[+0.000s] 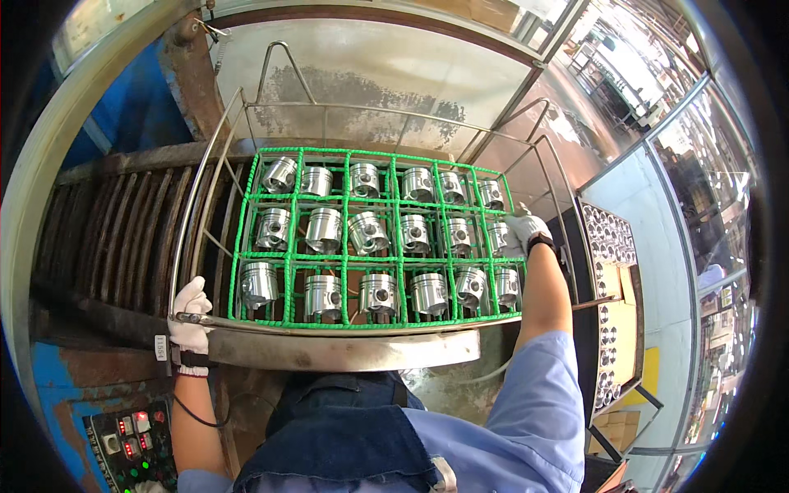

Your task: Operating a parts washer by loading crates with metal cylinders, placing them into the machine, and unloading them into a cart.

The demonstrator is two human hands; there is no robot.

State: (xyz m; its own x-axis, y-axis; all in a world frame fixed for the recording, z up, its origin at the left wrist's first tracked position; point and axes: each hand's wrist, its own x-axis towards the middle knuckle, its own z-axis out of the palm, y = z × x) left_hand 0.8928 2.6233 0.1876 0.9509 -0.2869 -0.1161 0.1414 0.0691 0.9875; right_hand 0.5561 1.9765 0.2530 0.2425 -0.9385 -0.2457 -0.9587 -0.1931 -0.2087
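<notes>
All eighteen green-gridded cells of the wire basket (pixel 215 160) already held a piston, the gloved left hand (pixel 190 316) gripped its front rail while the right hand (pixel 523 232) closed on the far-right piston (pixel 499 237), so loading looked finished.

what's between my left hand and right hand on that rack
In the head view, the green-gridded metal basket spans between the left hand and right hand, its cells holding rows of shiny metal pistons.

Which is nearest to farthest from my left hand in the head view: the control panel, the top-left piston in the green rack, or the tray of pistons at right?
1. Control panel, just below the left hand.
2. Top-left piston, up in the rack's far corner.
3. Tray of pistons, far right.
</notes>
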